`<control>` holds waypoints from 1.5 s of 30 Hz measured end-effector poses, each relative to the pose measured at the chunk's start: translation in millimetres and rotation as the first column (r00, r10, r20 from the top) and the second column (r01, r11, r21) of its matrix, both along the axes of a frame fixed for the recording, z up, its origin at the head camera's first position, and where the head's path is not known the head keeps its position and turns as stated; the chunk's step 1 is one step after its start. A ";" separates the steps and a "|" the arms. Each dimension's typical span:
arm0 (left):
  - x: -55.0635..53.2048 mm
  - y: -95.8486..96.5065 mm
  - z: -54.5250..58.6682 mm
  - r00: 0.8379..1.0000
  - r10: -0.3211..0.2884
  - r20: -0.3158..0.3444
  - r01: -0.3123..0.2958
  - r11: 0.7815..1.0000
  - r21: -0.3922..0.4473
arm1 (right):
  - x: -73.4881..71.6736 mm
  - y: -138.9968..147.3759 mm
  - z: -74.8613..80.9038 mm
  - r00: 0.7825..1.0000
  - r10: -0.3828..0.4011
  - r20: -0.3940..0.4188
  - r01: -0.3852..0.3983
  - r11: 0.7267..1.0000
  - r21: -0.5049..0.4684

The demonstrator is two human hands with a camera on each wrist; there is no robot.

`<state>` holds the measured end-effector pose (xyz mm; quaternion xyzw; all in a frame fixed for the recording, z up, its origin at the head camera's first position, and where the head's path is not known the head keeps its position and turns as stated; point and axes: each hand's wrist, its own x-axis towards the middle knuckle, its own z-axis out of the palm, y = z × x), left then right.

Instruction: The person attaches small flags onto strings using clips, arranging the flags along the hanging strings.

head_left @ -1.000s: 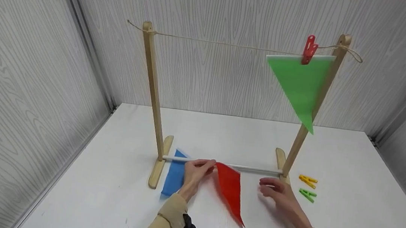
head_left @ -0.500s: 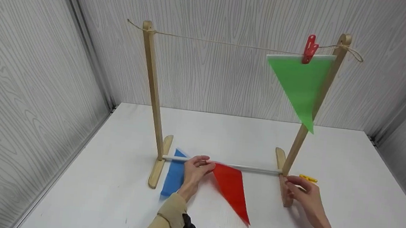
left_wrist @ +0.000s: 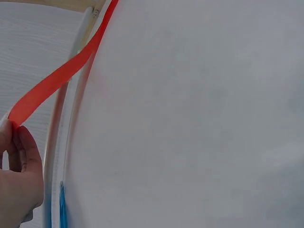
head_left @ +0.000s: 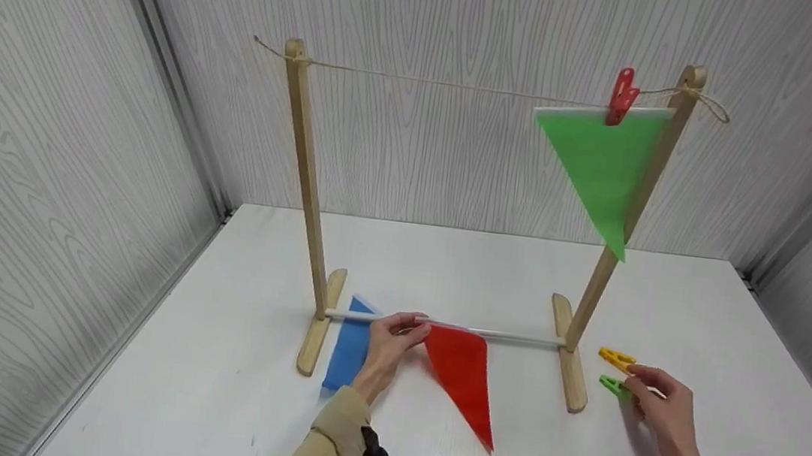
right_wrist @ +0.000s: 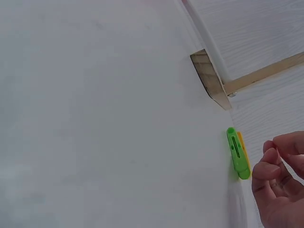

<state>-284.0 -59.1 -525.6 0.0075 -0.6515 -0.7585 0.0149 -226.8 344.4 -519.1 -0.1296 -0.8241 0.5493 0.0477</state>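
Observation:
My left hand [head_left: 388,347] pinches the white-edged top corner of a red pennant flag [head_left: 462,374], whose point hangs toward the front of the table. In the left wrist view the red flag [left_wrist: 52,80] stretches away from the fingertips of my left hand [left_wrist: 21,164]. Partly behind that hand, a blue pennant [head_left: 348,350] lies on the table. At the right, the fingertips of my right hand [head_left: 665,406] are right by a yellow clothespin [head_left: 616,358] and a green clothespin [head_left: 613,386]. The right wrist view shows the green clothespin [right_wrist: 237,153] beside my loosely bent fingers, with nothing visible between them.
A wooden stand with a left post [head_left: 306,172] and a right post [head_left: 591,300] carries a string [head_left: 421,79]. A red clothespin [head_left: 622,100] holds a green pennant [head_left: 602,158] there. A white bar [head_left: 523,338] joins the feet low down.
My right hand has moved right, past the stand's right foot, to the two clothespins. My left hand keeps its place with the red flag, which has swung slightly.

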 end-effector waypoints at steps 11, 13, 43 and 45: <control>-5.8 2.3 -2.9 0.999 0.032 0.021 -0.034 0.990 0.137 | -1.3 8.9 -4.7 0.997 0.012 0.078 -0.017 0.998 0.065; -6.0 2.5 -4.1 0.998 0.049 0.047 -0.054 0.993 0.109 | -1.7 9.4 -5.4 0.995 0.023 0.095 -0.031 0.996 0.078; -7.9 1.6 -9.2 0.988 0.012 0.154 -0.019 0.999 0.046 | -4.5 16.3 -7.3 0.974 0.067 0.217 -0.091 0.990 0.104; -8.1 1.9 -9.3 0.987 0.013 0.159 -0.020 0.999 0.046 | -4.9 16.5 -7.6 0.973 0.062 0.221 -0.089 0.990 0.114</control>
